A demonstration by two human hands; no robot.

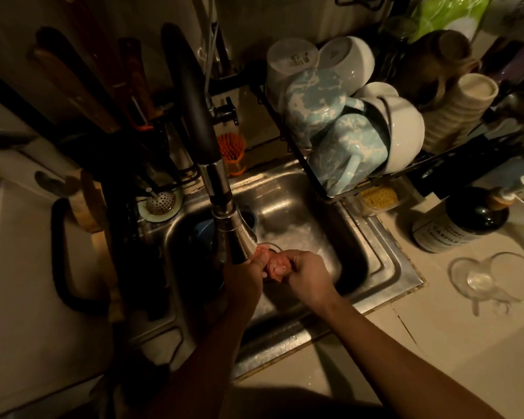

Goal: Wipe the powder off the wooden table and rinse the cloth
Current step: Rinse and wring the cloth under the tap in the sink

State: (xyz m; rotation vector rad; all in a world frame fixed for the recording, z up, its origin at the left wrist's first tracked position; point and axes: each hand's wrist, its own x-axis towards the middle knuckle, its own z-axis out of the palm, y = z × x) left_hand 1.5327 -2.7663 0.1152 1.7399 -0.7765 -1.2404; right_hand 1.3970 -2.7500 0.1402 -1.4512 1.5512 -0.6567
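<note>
Over the steel sink (372,255), both my hands grip a small pink cloth (273,267) bunched into a wad. My left hand (244,278) holds its left end just under the faucet's spray head (235,234). My right hand (307,275) clutches the right end, fingers curled round it. Most of the cloth is hidden inside my fists. The light is dim, and I cannot tell whether water runs from the faucet. The wooden table is out of view.
A dish rack (357,189) with white bowls and blue marbled mugs hangs over the sink's right back corner. A dark soap bottle (463,222) and an overturned glass cup (490,279) lie on the right counter. An orange brush (232,152) and a strainer (160,202) sit behind the sink.
</note>
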